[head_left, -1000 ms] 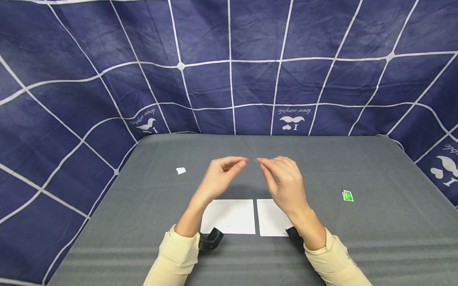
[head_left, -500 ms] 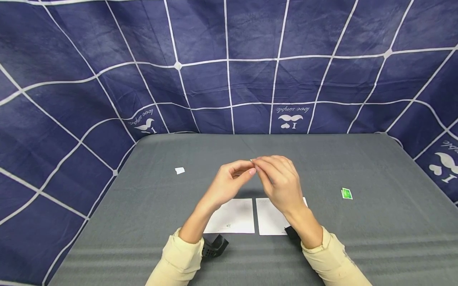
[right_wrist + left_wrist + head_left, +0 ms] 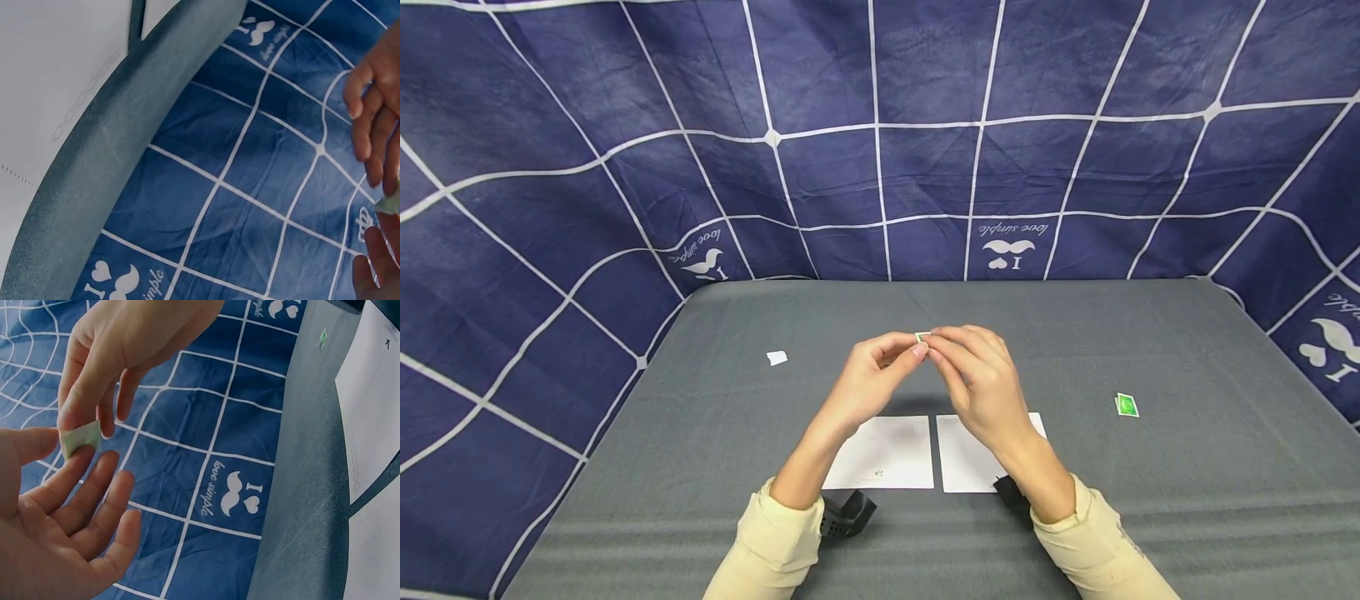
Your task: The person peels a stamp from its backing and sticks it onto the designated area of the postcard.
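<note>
A small green stamp-like square with a pale border (image 3: 922,337) is held up over the table between both hands. My left hand (image 3: 876,375) pinches it between thumb and index fingertip, the other fingers loosely bent. From the other side my right hand (image 3: 988,383) pinches its edge. The left wrist view shows the pale back of the square (image 3: 81,439) between the two hands' fingertips. Below the hands lie two white envelopes side by side, the left envelope (image 3: 895,454) and the right envelope (image 3: 962,458), which the right hand and wrist partly cover.
More green stamp-like squares (image 3: 1126,405), overlapping, lie at the right of the grey table (image 3: 1187,475). A small white scrap of paper (image 3: 777,357) lies at the left. A blue checked curtain (image 3: 940,175) rises behind the table.
A second ago the hands were apart; the left has moved right to meet the right hand. The green square now shows between both sets of fingertips.
</note>
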`<state>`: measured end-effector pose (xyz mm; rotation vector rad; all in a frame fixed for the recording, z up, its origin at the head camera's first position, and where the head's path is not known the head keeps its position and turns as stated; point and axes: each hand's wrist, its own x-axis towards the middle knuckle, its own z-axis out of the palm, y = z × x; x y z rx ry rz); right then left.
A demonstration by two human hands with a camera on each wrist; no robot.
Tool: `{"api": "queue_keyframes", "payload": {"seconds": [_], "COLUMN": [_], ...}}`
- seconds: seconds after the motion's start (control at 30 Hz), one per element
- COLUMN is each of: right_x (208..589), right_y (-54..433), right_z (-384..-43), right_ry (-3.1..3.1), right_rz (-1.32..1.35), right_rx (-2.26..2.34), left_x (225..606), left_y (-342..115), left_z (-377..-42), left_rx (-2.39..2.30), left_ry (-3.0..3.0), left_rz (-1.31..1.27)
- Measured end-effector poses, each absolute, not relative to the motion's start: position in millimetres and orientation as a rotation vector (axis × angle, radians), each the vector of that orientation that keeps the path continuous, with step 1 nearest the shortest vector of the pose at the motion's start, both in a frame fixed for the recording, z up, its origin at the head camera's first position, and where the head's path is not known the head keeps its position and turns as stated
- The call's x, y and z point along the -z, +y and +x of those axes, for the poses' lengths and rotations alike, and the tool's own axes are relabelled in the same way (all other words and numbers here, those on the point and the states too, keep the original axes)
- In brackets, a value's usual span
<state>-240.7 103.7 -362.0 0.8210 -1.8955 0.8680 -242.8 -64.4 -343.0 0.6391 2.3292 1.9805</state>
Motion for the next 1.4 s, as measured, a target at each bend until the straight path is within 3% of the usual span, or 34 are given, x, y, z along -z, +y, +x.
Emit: {"api": "queue_keyframes", "payload": {"seconds": [0.37,0.9,1.4], "right_x": [360,362,361], "right_y": [105,116,116], "right_z": [-240,-242,-238], "right_ry": [-1.943,-2.157,-2.262], "right_rz": [0.824,0.887,0.759], "right_rx": [-0.931,-0.787,-0.75], "left_x": [344,344,346], "left_y": [-65,-66,-63], "left_z": [-244,-239,-237], "left_rx": [-1.878,-1.154,-1.051], "left_ry": [2.495,2.882,2.972], "left_rz": [0.677,0.803,0.759]}}
